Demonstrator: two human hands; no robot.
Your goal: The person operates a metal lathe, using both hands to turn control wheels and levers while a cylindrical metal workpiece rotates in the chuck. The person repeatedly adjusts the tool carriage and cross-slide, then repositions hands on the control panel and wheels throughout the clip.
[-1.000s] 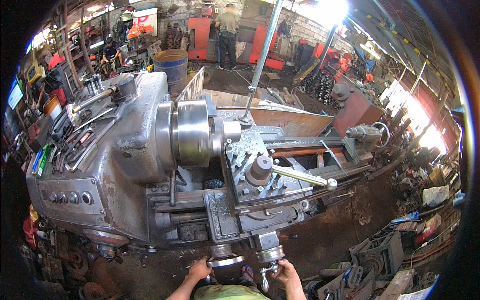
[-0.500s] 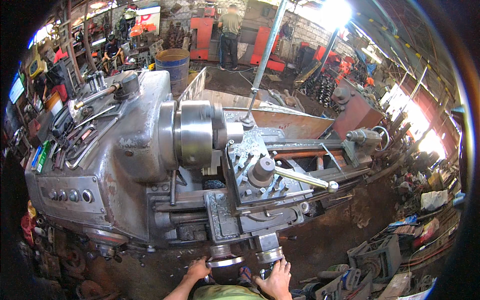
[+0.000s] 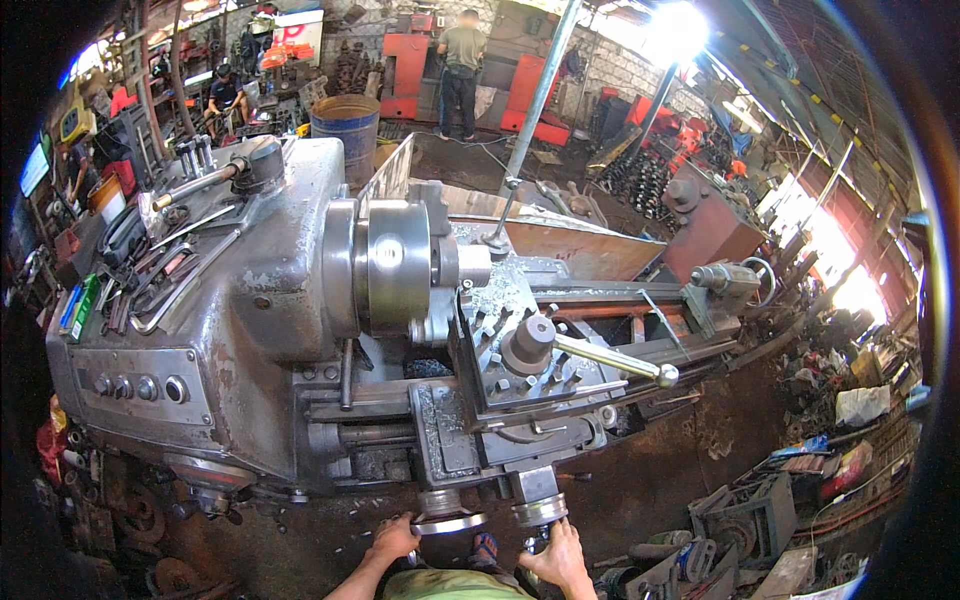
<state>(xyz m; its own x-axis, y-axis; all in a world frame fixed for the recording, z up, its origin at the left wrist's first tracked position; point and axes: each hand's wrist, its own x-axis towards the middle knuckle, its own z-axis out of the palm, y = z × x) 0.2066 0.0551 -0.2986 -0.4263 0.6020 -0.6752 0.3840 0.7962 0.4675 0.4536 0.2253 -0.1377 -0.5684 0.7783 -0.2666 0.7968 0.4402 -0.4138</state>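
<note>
I stand at a large metal lathe. At the bottom, my left hand (image 3: 396, 538) is closed on the left side of a shiny handwheel (image 3: 450, 524). My right hand (image 3: 560, 560) curls round the small crank handle (image 3: 538, 541) below the cross-slide dial (image 3: 539, 510); its fingertips are partly hidden. Above them, the tool post (image 3: 528, 345) with its long lever (image 3: 620, 362) sits on a bolt-studded block strewn with metal chips. To its left is the steel chuck (image 3: 395, 265), with a cylindrical metal workpiece (image 3: 473, 264) projecting from it, close to the block's far left corner.
Hex keys and other tools (image 3: 165, 285) lie on the headstock (image 3: 275, 240). A control panel (image 3: 140, 388) is on its front. The tailstock (image 3: 725, 285) stands at the right end. Behind are a rusty drum (image 3: 345, 130) and a standing person (image 3: 461, 75). Scrap metal (image 3: 750, 515) fills the lower right.
The chuck has turned: a round hole now faces me and its jaws sit differently. My right hand's spread fingers have curled in at the crank handle. The left hand stays on the handwheel.
</note>
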